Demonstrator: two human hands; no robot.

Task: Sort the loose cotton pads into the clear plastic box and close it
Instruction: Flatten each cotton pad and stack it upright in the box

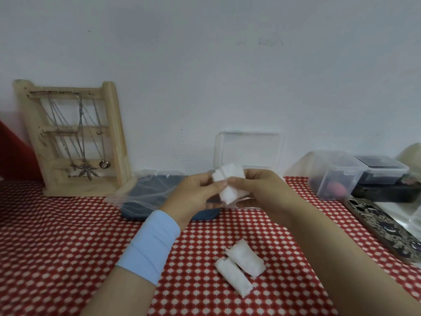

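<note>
My left hand (193, 192) and my right hand (262, 192) meet above the table and both pinch a small stack of white cotton pads (229, 182). Right behind the hands stands the clear plastic box (248, 149), its lid raised against the wall; the hands hide its lower part. Two more cotton pads (239, 267) lie loose on the red patterned tablecloth (68, 236), in front of my right forearm.
A wooden jewellery stand (75, 137) with necklaces leans at the back left. A dark blue tray under a clear bag (145, 197) sits left of the hands. Lidded plastic containers (337, 174) and a patterned phone case (382, 226) crowd the right side.
</note>
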